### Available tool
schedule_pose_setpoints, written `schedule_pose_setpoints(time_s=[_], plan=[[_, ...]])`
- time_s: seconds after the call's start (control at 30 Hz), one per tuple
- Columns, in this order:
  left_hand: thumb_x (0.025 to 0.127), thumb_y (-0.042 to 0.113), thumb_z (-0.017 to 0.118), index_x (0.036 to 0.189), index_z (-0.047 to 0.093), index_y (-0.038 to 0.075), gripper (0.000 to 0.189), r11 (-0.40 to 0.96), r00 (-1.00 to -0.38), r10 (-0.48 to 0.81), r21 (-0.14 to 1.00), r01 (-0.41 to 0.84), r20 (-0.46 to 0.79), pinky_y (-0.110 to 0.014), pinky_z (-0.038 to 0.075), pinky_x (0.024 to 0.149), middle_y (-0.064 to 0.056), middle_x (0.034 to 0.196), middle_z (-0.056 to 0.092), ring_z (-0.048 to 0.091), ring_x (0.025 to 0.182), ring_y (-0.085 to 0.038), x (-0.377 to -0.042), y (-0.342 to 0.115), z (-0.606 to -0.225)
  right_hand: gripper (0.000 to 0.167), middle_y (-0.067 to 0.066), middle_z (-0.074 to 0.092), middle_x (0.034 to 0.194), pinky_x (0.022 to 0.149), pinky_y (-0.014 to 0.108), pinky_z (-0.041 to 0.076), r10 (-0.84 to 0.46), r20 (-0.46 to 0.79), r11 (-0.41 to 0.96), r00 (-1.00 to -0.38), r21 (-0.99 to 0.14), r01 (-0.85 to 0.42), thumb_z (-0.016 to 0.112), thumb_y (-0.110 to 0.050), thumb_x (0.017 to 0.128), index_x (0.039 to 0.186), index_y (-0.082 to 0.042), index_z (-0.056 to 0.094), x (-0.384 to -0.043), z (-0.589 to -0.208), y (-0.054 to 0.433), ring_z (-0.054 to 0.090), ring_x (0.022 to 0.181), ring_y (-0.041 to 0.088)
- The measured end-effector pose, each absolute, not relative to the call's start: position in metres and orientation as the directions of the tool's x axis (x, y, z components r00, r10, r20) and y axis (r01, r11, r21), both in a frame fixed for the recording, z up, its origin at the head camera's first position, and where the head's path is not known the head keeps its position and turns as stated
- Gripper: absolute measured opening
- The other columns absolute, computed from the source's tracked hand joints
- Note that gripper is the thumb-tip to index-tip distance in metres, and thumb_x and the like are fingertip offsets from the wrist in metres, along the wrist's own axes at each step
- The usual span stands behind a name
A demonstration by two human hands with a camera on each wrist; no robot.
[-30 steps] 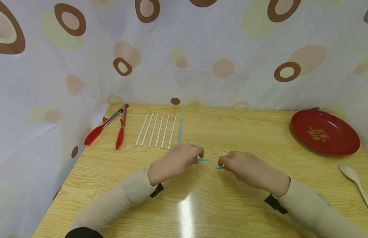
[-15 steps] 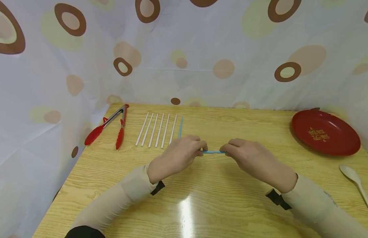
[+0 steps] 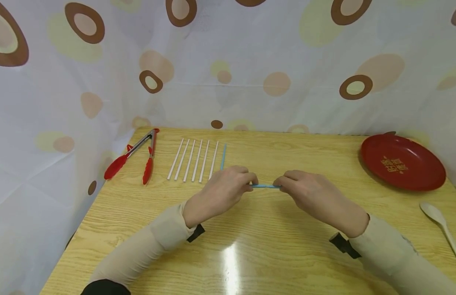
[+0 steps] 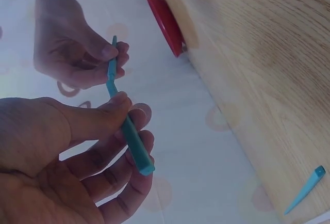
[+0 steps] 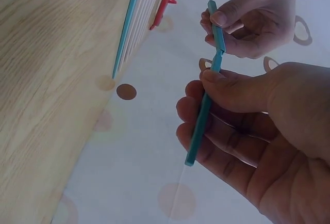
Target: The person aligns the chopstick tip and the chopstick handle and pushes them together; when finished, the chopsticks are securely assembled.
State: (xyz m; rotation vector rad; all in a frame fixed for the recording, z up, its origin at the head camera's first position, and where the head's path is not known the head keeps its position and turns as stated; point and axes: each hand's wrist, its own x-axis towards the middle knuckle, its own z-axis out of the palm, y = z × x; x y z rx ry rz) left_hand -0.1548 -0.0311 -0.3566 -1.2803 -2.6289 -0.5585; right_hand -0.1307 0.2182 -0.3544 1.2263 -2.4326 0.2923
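My left hand (image 3: pixel 228 188) pinches one slim blue stick piece (image 4: pixel 136 149) between thumb and fingers. In my right hand (image 3: pixel 312 194), thumb and fingertips pinch a second blue stick piece (image 5: pixel 201 123). The two pieces meet end to end between the hands, above the table, with a narrow notched joint and a slight bend where they meet in both wrist views. Behind the left hand, another blue stick (image 3: pixel 223 157) lies on the table, its near end hidden by the hand in the head view.
Several white sticks (image 3: pixel 192 160) lie side by side left of the blue one on the wooden table (image 3: pixel 176 254). Farther left are red-tipped tongs (image 3: pixel 148 157), spread apart. A red plate (image 3: pixel 416 164) and a pale spoon (image 3: pixel 438 217) lie at the right. A patterned curtain (image 3: pixel 250 53) hangs behind.
A second ago the two blue pieces were apart, near the table. Both hands have moved away from the body and lifted slightly, and the pieces' ends have come together in line.
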Motion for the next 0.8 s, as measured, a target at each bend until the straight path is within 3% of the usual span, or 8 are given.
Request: schedule_pose_setpoints(time_s=[0.37, 0.53, 0.67, 0.8], plan=[[0.087, 0.009, 0.077, 0.095, 0.072, 0.013, 0.011, 0.552, -0.525, 0.76, 0.046, 0.833, 0.384, -0.018, 0.047, 0.06, 0.002, 0.085, 0.063, 0.06, 0.073, -0.013, -0.151, -0.026, -0.359, 0.032, 0.002, 0.061, 0.082, 0.042, 0.02, 0.04, -0.738, 0.441, 0.596, -0.511, 0.069, -0.8, 0.085, 0.006, 0.072, 0.097, -0.005, 0.068, -0.127, -0.351, 0.216, 0.055, 0.058, 0.013], [0.087, 0.01, 0.076, 0.094, 0.072, 0.013, 0.009, 0.564, -0.506, 0.77, -0.043, 0.825, 0.389, -0.017, 0.042, 0.056, 0.002, 0.082, 0.061, 0.055, 0.066, -0.012, -0.147, -0.023, -0.361, 0.036, 0.001, 0.058, 0.077, 0.038, 0.018, 0.03, -0.738, 0.445, 0.609, -0.506, 0.119, -0.784, 0.085, 0.01, 0.068, 0.095, -0.005, 0.067, -0.125, -0.35, 0.213, 0.044, 0.051, 0.01], [0.087, 0.009, 0.077, 0.093, 0.073, 0.012, 0.007, 0.57, -0.501, 0.767, -0.07, 0.818, 0.401, -0.017, 0.039, 0.055, 0.002, 0.079, 0.06, 0.054, 0.064, -0.011, -0.145, -0.021, -0.362, 0.035, 0.0, 0.057, 0.076, 0.038, 0.017, 0.025, -0.732, 0.442, 0.624, -0.519, 0.128, -0.771, 0.083, 0.012, 0.068, 0.094, -0.006, 0.067, -0.123, -0.349, 0.212, 0.04, 0.05, 0.008], [0.088, 0.002, 0.074, 0.089, 0.073, 0.008, 0.006, 0.547, -0.47, 0.765, -0.059, 0.835, 0.439, -0.017, 0.04, 0.055, 0.0, 0.078, 0.058, 0.054, 0.064, -0.011, -0.146, -0.021, -0.362, 0.038, 0.002, 0.055, 0.075, 0.038, 0.017, 0.024, -0.74, 0.462, 0.612, -0.489, 0.161, -0.774, 0.078, 0.018, 0.064, 0.093, -0.003, 0.066, -0.122, -0.348, 0.212, 0.043, 0.052, 0.01]])
